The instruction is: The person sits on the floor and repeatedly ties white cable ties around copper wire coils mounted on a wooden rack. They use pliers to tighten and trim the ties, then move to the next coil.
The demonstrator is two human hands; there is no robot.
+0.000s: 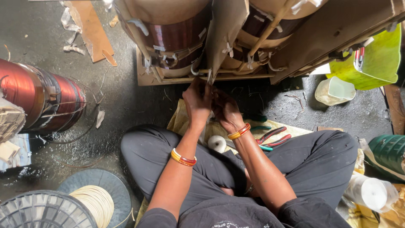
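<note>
Hands meet at the lower edge of the brown insulation board (pixel 225 29) between two wound coils, left hand (pixel 197 100) and right hand (pixel 225 110) curled, apparently tying white tape, though whatever they hold is hidden; tightening needs steady pull.

Two hands: left hand (pixel 197 101), right hand (pixel 225 110). Bangle sets: two, one per wrist (pixel 183 157) (pixel 239 131). Pliers with red handles: two (pixel 272 134) (pixel 276 142). White tape rolls: two (pixel 217 143) (pixel 371 192). Copper coil at floor's left edge: one (pixel 42 97). Spool of cream cord, bottom-left corner: one (pixel 95 204).

A copper coil (pixel 40 97) lies near a green bag (pixel 377 59).
</note>
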